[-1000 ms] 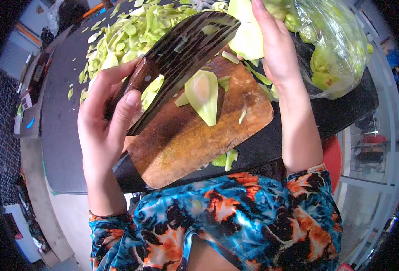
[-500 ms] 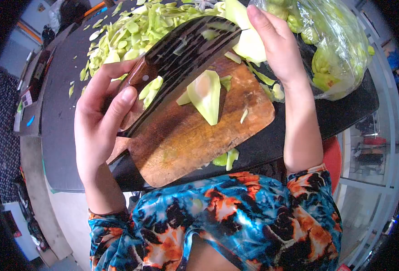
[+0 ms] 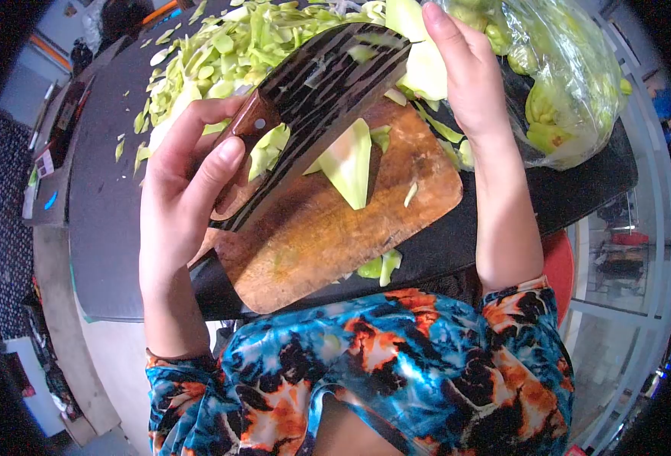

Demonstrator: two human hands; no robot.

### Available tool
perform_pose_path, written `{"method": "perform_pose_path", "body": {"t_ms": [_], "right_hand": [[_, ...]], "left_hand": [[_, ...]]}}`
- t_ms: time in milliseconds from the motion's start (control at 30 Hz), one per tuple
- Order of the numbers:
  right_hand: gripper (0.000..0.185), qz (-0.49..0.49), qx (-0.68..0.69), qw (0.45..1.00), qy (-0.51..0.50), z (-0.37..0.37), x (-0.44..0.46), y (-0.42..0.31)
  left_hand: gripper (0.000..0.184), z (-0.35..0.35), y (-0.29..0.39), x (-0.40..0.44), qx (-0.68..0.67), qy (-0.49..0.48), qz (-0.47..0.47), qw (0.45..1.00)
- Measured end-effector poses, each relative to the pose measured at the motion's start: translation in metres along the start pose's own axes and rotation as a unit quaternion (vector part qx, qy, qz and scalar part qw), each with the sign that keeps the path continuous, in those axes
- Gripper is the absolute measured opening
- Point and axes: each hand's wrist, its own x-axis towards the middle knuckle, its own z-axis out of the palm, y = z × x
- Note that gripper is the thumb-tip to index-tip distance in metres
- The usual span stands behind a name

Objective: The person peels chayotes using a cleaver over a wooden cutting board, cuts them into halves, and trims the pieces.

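Observation:
My left hand (image 3: 191,171) is closed round the wooden handle of a broad dark-bladed cleaver (image 3: 335,76). The blade slants up to the right over a wooden cutting board (image 3: 290,266). At the upper right my right hand (image 3: 468,76) grips a pale green chayote piece (image 3: 425,70); its fingers are partly hidden, with the thumb on top. The cleaver's tip end is beside that piece; contact cannot be told. A cut chayote half (image 3: 351,171) lies on the board, partly covered by the blade.
A heap of sliced chayote (image 3: 225,49) spreads across the back of the black table (image 3: 107,251). Whole chayotes fill a clear plastic bag (image 3: 571,83) at the right. Small green scraps (image 3: 385,267) lie by the board's near edge. A red seat (image 3: 557,266) shows at the right.
My left hand and the cleaver have shifted a little to the right, so the blade hides more of the chayote half. My right hand has barely moved.

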Motion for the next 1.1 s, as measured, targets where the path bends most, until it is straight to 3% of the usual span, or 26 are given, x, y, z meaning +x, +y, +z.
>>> {"method": "perform_pose_path", "body": {"t_ms": [267, 367, 567, 667, 767, 867, 967, 1100], "right_hand": [[0.044, 0.047, 0.081, 0.994, 0.061, 0.01, -0.004, -0.013], [0.043, -0.008, 0.056, 0.994, 0.093, 0.01, -0.005, -0.006], [0.043, -0.001, 0.102, 0.981, 0.168, 0.016, -0.002, -0.002], [0.043, -0.01, 0.163, 0.967, 0.194, 0.019, -0.002, 0.0], [0.045, -0.047, 0.218, 0.953, 0.206, 0.021, -0.001, 0.008], [0.047, -0.084, 0.27, 0.952, 0.114, 0.015, -0.009, 0.005], [0.05, -0.052, 0.236, 0.951, 0.192, 0.018, -0.004, 0.015], [0.055, -0.039, 0.279, 0.935, 0.216, 0.027, -0.005, 0.005]], "left_hand": [[0.029, 0.006, -0.002, 0.0, -0.066, -0.011, -0.022, 0.998], [0.028, 0.014, -0.004, 0.0, -0.082, -0.007, -0.015, 0.996], [0.028, 0.021, -0.013, -0.001, -0.166, -0.057, -0.012, 0.984], [0.028, 0.032, -0.005, -0.003, -0.136, -0.011, -0.025, 0.99], [0.028, 0.031, -0.011, -0.005, -0.172, -0.048, -0.024, 0.984], [0.029, 0.034, -0.015, -0.006, -0.198, -0.056, -0.02, 0.978], [0.03, 0.034, -0.012, -0.008, -0.2, -0.054, -0.028, 0.978], [0.032, 0.036, -0.007, -0.009, -0.197, -0.047, -0.035, 0.979]]}}
